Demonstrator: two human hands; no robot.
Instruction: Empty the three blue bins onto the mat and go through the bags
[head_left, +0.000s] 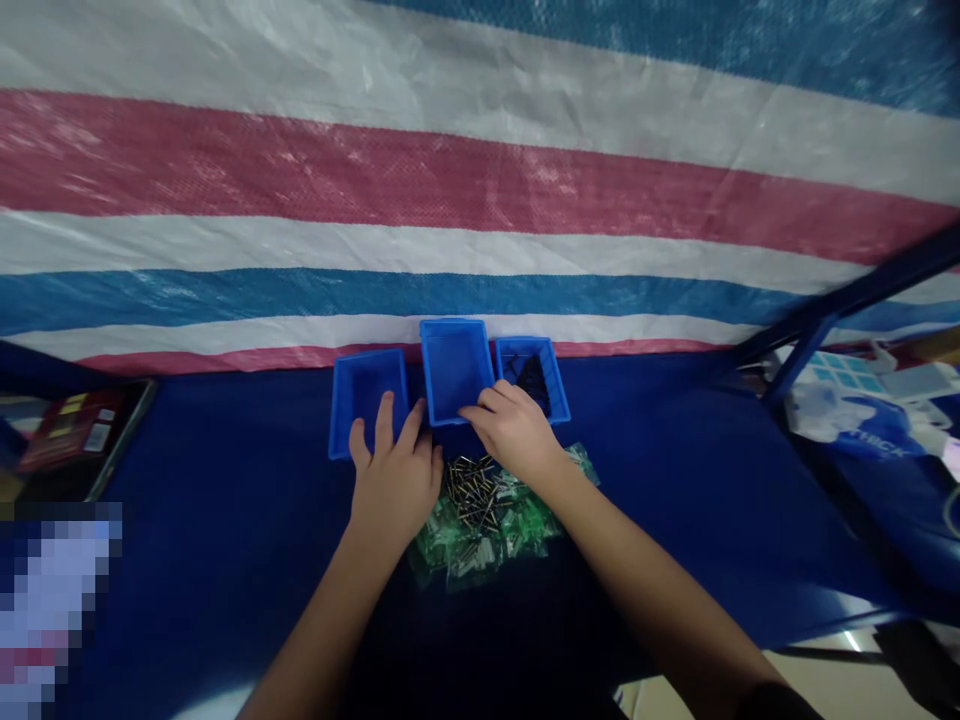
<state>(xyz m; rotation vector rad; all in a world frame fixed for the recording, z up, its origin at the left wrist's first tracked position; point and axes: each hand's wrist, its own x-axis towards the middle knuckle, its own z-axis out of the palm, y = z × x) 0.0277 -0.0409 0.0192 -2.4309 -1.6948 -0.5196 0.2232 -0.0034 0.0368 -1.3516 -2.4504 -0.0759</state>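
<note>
My left hand (396, 482) has its fingers spread, over the front of the left blue plastic bin (341, 405) and beside the middle one. My right hand (517, 425) is closed at the front right corner of the middle blue plastic bin (454, 365), its fingertips on the rim. That bin looks bare inside. To its right, another blue bin (559, 385) holds black pieces (532, 378). Below my hands lies a pile of small dark and brass-coloured metal pins or screws (474, 492), on green-tinted clear plastic bags (476, 555) with small parts in them.
A dark blue table surface (225, 480) lies under everything. Behind it hangs a striped plastic sheet (450, 180). A red box (71, 430) is at the left. White and blue packages (855, 400) sit beyond a dark frame post (799, 360) on the right.
</note>
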